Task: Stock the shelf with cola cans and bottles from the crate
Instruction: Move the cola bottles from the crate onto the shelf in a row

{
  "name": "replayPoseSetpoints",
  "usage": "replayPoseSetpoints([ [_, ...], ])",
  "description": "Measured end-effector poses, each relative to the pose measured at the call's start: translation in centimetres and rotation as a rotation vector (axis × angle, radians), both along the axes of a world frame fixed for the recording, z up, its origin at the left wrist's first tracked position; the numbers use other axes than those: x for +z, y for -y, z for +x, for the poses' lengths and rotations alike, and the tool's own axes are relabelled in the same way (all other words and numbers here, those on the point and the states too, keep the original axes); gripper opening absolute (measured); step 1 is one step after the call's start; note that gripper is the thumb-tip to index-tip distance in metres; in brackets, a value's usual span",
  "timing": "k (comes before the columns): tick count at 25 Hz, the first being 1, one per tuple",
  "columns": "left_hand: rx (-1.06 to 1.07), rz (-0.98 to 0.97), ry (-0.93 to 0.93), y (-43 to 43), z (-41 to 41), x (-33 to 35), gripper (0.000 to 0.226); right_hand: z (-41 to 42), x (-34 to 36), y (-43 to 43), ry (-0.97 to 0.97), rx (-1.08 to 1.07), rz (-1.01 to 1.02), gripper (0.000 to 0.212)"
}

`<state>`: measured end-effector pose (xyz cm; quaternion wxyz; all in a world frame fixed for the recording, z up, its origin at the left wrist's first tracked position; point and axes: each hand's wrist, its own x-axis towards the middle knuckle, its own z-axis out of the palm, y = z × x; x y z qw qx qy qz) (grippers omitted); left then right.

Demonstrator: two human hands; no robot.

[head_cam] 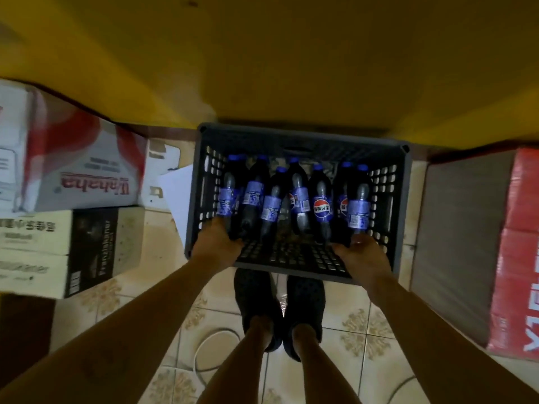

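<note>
Several cartons (pixel 73 182) sit stacked at the left of the tiled floor (pixel 358 330). Next to them, the left hand (pixel 215 243) curls its fingers over the near rim of the grey crate (pixel 303 138), at its left corner. Cola bottles (pixel 322 199) with blue caps fill the crate from the left wall to the right wall. The right hand (pixel 364 255) grips the same rim at the right corner. A red box (pixel 519 243) stands just beyond the crate's right side.
</note>
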<state>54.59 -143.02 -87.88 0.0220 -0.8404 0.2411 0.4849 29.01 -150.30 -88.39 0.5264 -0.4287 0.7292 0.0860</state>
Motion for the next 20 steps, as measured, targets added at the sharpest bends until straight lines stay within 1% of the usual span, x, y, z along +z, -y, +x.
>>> replayPoseSetpoints([
  [1,-0.013,0.004,0.002,0.0,0.3,-2.1,0.055,-0.1,-1.5,0.0,-0.028,0.017,-0.017,0.033],
  [2,-0.007,-0.002,0.015,0.3,0.5,-3.9,0.058,-0.3,-3.1,0.1,-0.052,0.025,-0.039,0.036],
  [4,-0.013,-0.005,0.085,1.1,0.8,-6.3,0.063,-0.3,-6.2,0.6,-0.117,0.068,-0.089,0.049],
  [7,-0.153,-0.004,0.149,1.3,1.0,-9.8,0.078,0.4,-9.8,1.6,-0.210,0.116,-0.147,0.066],
  [8,-0.169,-0.021,0.151,1.2,1.0,-10.7,0.083,0.6,-10.6,1.9,-0.239,0.118,-0.164,0.070],
  [10,-0.131,-0.046,0.164,1.1,0.7,-12.4,0.093,0.9,-12.1,2.3,-0.312,0.118,-0.199,0.077],
  [14,-0.046,-0.014,0.259,2.0,-0.2,-13.9,0.106,0.6,-14.1,2.8,-0.403,0.113,-0.252,0.090],
  [15,-0.020,-0.006,0.297,2.3,-0.2,-14.2,0.107,0.5,-14.5,2.8,-0.423,0.115,-0.274,0.090],
  [17,-0.008,0.002,0.355,2.6,0.1,-14.8,0.105,0.3,-15.1,2.7,-0.445,0.143,-0.303,0.084],
  [19,-0.085,-0.006,0.396,2.7,0.1,-15.4,0.101,0.4,-15.7,2.6,-0.446,0.207,-0.273,0.079],
  [20,-0.112,-0.024,0.415,2.6,0.1,-15.7,0.097,0.4,-16.1,2.5,-0.430,0.217,-0.250,0.080],
])
